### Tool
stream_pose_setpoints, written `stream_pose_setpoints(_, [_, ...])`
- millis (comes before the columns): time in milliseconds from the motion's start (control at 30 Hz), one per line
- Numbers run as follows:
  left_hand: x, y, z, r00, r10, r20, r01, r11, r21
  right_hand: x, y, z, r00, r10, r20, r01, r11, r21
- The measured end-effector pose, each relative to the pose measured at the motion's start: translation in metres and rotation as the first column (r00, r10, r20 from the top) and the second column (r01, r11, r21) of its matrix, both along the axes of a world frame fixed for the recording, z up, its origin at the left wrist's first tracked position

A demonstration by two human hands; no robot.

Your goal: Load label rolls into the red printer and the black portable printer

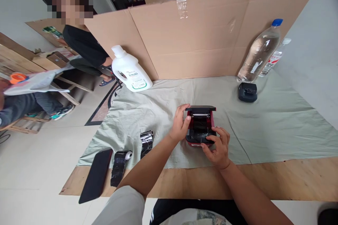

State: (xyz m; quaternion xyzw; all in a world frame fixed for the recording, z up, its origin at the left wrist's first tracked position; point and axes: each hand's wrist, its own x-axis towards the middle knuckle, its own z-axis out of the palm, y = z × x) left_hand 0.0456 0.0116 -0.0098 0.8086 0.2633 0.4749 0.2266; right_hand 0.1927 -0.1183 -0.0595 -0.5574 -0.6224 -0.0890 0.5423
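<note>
- Gripping the left side of a red-and-black portable printer [200,126], the left hand [179,126] has its fingers at the raised lid [202,108] and its thumb by the opening.
- The right hand [220,147] is clamped on the printer's front right corner, its thumb at the front edge, a forefinger on top and the other fingers along the right side.
- The printer sits open on a pale green cloth [266,126], near the cloth's front edge, between the two hands; a bright metal bar [200,115] crosses the inside just below the lid.
- Left of the left forearm lie two rolls of shiny black film: the farther roll [146,141] is partly hidden by the arm, and the nearer roll [119,165] shows a white core end.
- Beside the nearer roll, a black smartphone [96,174] lies aslant, its lower end past the front edge of the wooden board [264,181].
- Farther back on the right are a boxy black device [247,92], a large clear bottle [260,54] with a blue cap, and a smaller bottle [274,59] with a white cap.
- At back left, a white jug [132,72] stands before a cardboard panel [195,42].
- Beyond it sits a person in a dark shirt [81,44].
</note>
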Motion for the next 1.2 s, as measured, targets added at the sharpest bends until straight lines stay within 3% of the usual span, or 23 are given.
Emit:
stream_pose_setpoints(300, [-0.018, -0.046, -0.031, 0.999, -0.034, 0.0, 0.034, 0.999, 0.031, 0.003, 0.007, -0.002, 1.0, -0.019, -0.016, 0.019, 1.0, 0.003])
stream_pose_setpoints(500, [-0.01, -0.054, -0.048, 0.998, 0.058, 0.038, -0.061, 0.994, 0.089, 0.005, 0.009, -0.003, 1.0, 0.002, 0.005, -0.001, 0.996, -0.092])
stream_pose_setpoints(900, [-0.004, -0.055, -0.058, 0.985, 0.154, 0.075, -0.164, 0.975, 0.152, 0.007, 0.011, -0.002, 0.994, -0.082, 0.077, 0.087, 0.994, -0.059])
stream_pose_setpoints(1067, [-0.001, -0.061, -0.06, 0.979, 0.096, 0.177, -0.106, 0.993, 0.044, 0.004, 0.008, -0.011, 0.998, -0.004, -0.057, -0.002, 0.995, -0.097])
stream_pose_setpoints(1133, [0.0, -0.065, -0.061, 0.971, 0.148, 0.185, -0.131, 0.986, -0.103, 0.0, 0.005, -0.018, 0.983, -0.017, -0.181, -0.013, 0.986, -0.163])
stream_pose_setpoints(1200, [-0.001, -0.069, -0.062, 0.971, 0.169, 0.171, -0.104, 0.937, -0.333, -0.008, 0.0, -0.022, 0.938, -0.081, -0.336, -0.015, 0.962, -0.273])
